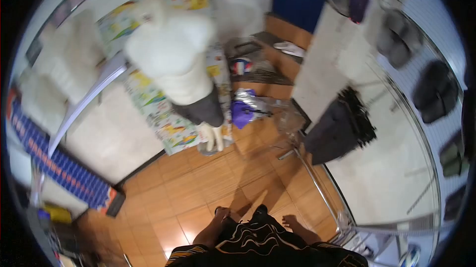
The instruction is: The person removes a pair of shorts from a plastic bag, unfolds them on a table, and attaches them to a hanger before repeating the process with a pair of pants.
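My left hand (222, 214) hangs low in front of my patterned black shirt (258, 240), its fingers curled in. Whether anything small is inside it I cannot make out. On the other side my right hand (291, 221) hangs with its fingers apart and nothing in them. Both hands are over the tiled floor, near my feet. Ahead stands a white mannequin torso (171, 44) wearing dark grey shorts (201, 107).
Dark garments (337, 128) hang on the right, beside a metal rail (317, 185). Sandals (436, 91) line the right wall. A purple bag (243, 112) lies near wooden steps (270, 88). Blue boxes (59, 163) and more mannequin torsos (69, 59) stand left.
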`<state>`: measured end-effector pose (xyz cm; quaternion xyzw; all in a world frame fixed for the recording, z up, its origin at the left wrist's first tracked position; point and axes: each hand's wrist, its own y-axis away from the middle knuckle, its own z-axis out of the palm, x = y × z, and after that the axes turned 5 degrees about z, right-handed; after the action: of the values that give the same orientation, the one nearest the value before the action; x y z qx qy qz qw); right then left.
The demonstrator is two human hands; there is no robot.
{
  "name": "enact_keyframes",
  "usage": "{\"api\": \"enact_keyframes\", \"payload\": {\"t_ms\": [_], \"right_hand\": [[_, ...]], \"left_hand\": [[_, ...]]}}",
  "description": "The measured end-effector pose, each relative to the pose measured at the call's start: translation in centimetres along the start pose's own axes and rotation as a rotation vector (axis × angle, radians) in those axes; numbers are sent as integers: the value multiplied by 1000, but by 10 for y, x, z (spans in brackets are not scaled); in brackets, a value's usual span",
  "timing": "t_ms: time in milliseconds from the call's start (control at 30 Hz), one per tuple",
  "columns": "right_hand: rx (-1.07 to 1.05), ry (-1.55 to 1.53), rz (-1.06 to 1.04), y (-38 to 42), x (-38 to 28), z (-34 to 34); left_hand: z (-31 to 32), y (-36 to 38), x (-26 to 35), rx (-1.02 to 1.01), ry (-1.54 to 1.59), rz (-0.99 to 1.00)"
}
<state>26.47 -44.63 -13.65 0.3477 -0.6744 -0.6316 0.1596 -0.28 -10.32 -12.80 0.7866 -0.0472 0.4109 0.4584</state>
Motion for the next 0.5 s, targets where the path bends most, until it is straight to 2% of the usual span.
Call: {"api": "enact_keyframes", "payload": {"t_ms": [33, 67, 133, 200, 300, 400, 500], "right_hand": [[-1, 130, 29, 0, 10, 14], [-80, 401, -219, -13, 31, 16], [-110, 506, -314, -13, 19, 41], [26, 178, -1, 28, -3, 87], [80, 367, -105, 81, -41, 146], [107, 368, -120, 124, -74, 229], [-33, 464, -179, 149, -98, 315]], "left_hand": [[-21, 28, -1, 84, 83, -101], [-42, 62, 5, 177, 170, -193], [-88, 86, -35, 240, 189, -115], [-132, 103, -93, 288, 311, -117], [-177, 156, -138, 404, 438, -272], [-221, 201, -201, 532, 573, -370], [-252, 250, -250, 727, 622, -406]]}}
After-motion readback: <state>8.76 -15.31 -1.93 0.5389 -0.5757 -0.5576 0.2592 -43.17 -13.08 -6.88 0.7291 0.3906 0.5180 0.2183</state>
